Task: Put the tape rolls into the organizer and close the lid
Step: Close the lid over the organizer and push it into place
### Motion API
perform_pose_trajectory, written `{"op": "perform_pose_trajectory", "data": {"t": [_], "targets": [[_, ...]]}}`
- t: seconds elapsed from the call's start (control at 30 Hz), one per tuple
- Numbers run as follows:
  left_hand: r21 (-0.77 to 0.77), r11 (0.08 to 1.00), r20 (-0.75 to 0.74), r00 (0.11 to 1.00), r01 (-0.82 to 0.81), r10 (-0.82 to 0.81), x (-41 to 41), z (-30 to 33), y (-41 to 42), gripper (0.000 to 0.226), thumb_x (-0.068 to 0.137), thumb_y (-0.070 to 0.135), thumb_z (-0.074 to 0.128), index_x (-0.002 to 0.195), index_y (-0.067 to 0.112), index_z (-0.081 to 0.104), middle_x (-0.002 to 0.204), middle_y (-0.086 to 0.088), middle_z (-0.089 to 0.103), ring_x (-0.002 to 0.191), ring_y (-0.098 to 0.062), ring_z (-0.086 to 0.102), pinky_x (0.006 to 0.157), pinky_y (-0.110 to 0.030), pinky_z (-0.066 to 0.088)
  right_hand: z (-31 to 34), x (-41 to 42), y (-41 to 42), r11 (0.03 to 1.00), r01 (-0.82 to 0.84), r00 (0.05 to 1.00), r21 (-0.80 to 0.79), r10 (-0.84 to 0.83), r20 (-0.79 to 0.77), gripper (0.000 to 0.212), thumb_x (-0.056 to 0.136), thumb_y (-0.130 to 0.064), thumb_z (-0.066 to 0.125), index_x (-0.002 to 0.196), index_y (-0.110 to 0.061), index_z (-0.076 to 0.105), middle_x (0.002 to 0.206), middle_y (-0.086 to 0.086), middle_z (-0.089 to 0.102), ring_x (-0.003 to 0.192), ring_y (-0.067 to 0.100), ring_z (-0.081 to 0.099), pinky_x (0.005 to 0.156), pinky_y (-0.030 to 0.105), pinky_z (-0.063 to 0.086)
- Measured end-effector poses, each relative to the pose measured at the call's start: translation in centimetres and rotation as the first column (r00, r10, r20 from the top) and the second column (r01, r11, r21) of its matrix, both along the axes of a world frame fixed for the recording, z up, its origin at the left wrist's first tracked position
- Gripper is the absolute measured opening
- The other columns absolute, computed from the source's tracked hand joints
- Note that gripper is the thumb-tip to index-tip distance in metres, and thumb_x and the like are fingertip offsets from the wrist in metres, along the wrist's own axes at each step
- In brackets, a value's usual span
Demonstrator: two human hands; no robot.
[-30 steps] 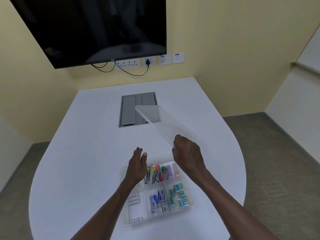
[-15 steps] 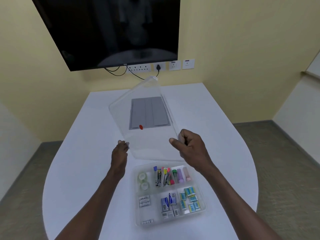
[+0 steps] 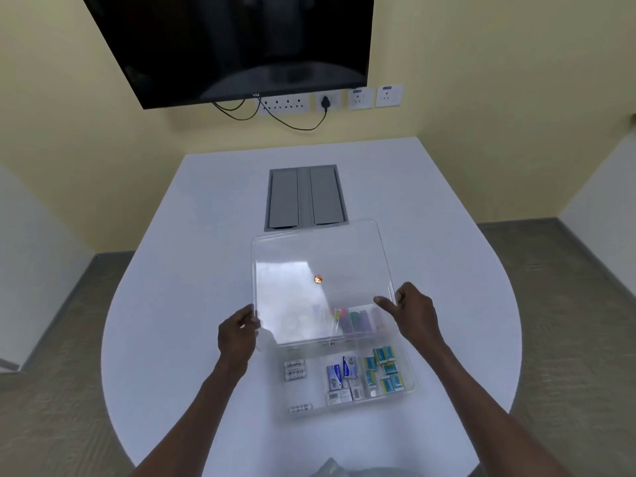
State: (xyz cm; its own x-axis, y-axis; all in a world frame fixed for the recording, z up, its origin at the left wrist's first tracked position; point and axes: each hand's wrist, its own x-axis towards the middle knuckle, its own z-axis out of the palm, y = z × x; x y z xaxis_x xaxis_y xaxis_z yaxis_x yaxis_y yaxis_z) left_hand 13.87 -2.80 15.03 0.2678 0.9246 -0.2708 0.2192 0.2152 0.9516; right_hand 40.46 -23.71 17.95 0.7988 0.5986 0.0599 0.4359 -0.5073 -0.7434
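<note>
A clear plastic lid (image 3: 303, 270) with a small orange sticker hovers tilted over the far half of the clear organizer (image 3: 409, 385) on the white table. My left hand (image 3: 237, 333) grips the lid's near left corner and my right hand (image 3: 411, 309) grips its right edge. Through the lid I see markers and faint round shapes that may be the tape rolls; they are too blurred to tell. The near compartments hold small white boxes, blue-white packs and teal erasers.
A grey cable hatch (image 3: 304, 197) is set into the white table (image 3: 172, 304) beyond the lid. A dark wall screen (image 3: 234, 46) with sockets and cables hangs above the far edge. Floor drops away on both sides of the rounded table.
The lid has come down from a steep, raised tilt to nearly flat over the organizer's far half. Both hands have lowered with it, still holding its sides.
</note>
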Motion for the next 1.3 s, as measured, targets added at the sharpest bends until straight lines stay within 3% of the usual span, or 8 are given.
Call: {"op": "perform_pose_trajectory", "data": {"t": [0.13, 0.3, 0.6, 0.77, 0.9, 1.03, 1.17, 1.3], "targets": [[0.028, 0.999, -0.201, 0.979, 0.034, -0.028, -0.7, -2.8, -2.3, 0.02, 0.092, 0.005, 0.061, 0.095, 0.019, 0.074, 0.085, -0.009, 0.072, 0.081, -0.023, 0.062, 0.075, -0.029, 0.048, -4.1, -0.2, -2.5, 0.987, -0.001, 1.0, -0.158, -0.001, -0.007, 0.05, 0.077, -0.052, 0.074, 0.064, -0.024, 0.035, 0.053, -0.006, 0.046, 0.048, 0.015, 0.044, 0.046, 0.025, 0.031], [0.043, 0.993, -0.412, 0.908, 0.107, -0.08, -1.4, -4.9, -5.2, 0.029, 0.095, 0.015, 0.06, 0.121, 0.007, 0.07, 0.115, -0.013, 0.074, 0.109, -0.033, 0.069, 0.099, -0.044, 0.053, -7.2, -0.7, -5.1, 0.957, -0.034, 0.998, -0.288, 0.019, -0.058, 0.049, 0.077, -0.056, 0.071, 0.065, -0.022, 0.038, 0.057, -0.005, 0.051, 0.055, 0.02, 0.049, 0.049, 0.029, 0.033], [0.107, 0.98, -0.536, 0.84, 0.165, -0.083, -2.9, -6.5, -8.4, 0.03, 0.093, 0.002, 0.058, 0.121, 0.002, 0.069, 0.116, -0.015, 0.073, 0.115, -0.031, 0.065, 0.1, -0.037, 0.045, -8.6, -1.7, -7.0, 0.926, -0.082, 0.996, -0.368, 0.063, -0.064, 0.045, 0.081, -0.055, 0.068, 0.068, -0.023, 0.039, 0.061, -0.009, 0.048, 0.058, 0.016, 0.047, 0.048, 0.025, 0.028], [0.065, 0.982, -0.519, 0.847, 0.179, -0.12, -3.0, -6.7, -9.4, 0.027, 0.089, -0.005, 0.054, 0.096, 0.017, 0.068, 0.094, -0.003, 0.067, 0.089, -0.022, 0.063, 0.082, -0.026, 0.04, -8.6, -2.2, -7.2, 0.932, -0.035, 0.999, -0.361, 0.034, -0.011, 0.036, 0.088, -0.045, 0.064, 0.075, -0.017, 0.045, 0.07, -0.002, 0.053, 0.067, 0.02, 0.049, 0.059, 0.029, 0.033], [0.062, 0.984, -0.53, 0.841, 0.166, -0.109, -3.1, -7.0, -9.7, 0.035, 0.093, -0.001, 0.054, 0.126, 0.006, 0.066, 0.11, -0.01, 0.072, 0.087, -0.014, 0.06, 0.087, -0.023, 0.04, -8.9, -2.8, -7.5, 0.922, -0.003, 1.0, -0.386, 0.005, 0.004, 0.028, 0.094, -0.028, 0.059, 0.074, -0.013, 0.048, 0.075, 0.01, 0.063, 0.076, 0.03, 0.059, 0.062, 0.028, 0.034], [0.053, 0.981, -0.549, 0.827, 0.185, -0.126, -3.1, -6.8, -10.3, 0.041, 0.096, 0.002, 0.05, 0.136, 0.008, 0.06, 0.105, -0.007, 0.073, 0.091, -0.017, 0.059, 0.093, -0.027, 0.043, -8.6, -2.6, -7.4, 0.943, 0.056, 0.981, -0.328, -0.112, -0.157, 0.021, 0.093, -0.02, 0.062, 0.081, -0.004, 0.068, 0.082, 0.015, 0.072, 0.081, 0.035, 0.066, 0.065, 0.027, 0.04], [-0.063, 0.985, -0.496, 0.852, 0.158, -0.168, -3.3, -6.6, -10.9, 0.049, 0.099, 0.01, 0.051, 0.147, 0.018, 0.047, 0.12, -0.01, 0.068, 0.107, -0.029, 0.063, 0.099, -0.038, 0.047, -8.1, -1.2, -7.6, 0.961, 0.038, 0.853, -0.274, -0.174, -0.491, 0.009, 0.086, -0.007, 0.068, 0.092, -0.001, 0.072, 0.072, 0.014, 0.065, 0.055, 0.026, 0.062, 0.055, 0.026, 0.055], [-0.241, 0.958, -0.301, 0.926, 0.156, -0.227, -4.1, -6.0, -11.0, 0.061, 0.096, 0.003, 0.057, 0.151, 0.022, 0.038, 0.107, -0.009, 0.066, 0.082, -0.025, 0.062, 0.076, -0.034, 0.055, -7.7, 0.1, -8.4, 0.967, -0.087, 0.669, -0.241, -0.123, -0.733, 0.021, 0.08, 0.009, 0.07, 0.1, 0.003, 0.069, 0.09, 0.019, 0.062, 0.075, 0.026, 0.062, 0.063, 0.031, 0.061]]}}
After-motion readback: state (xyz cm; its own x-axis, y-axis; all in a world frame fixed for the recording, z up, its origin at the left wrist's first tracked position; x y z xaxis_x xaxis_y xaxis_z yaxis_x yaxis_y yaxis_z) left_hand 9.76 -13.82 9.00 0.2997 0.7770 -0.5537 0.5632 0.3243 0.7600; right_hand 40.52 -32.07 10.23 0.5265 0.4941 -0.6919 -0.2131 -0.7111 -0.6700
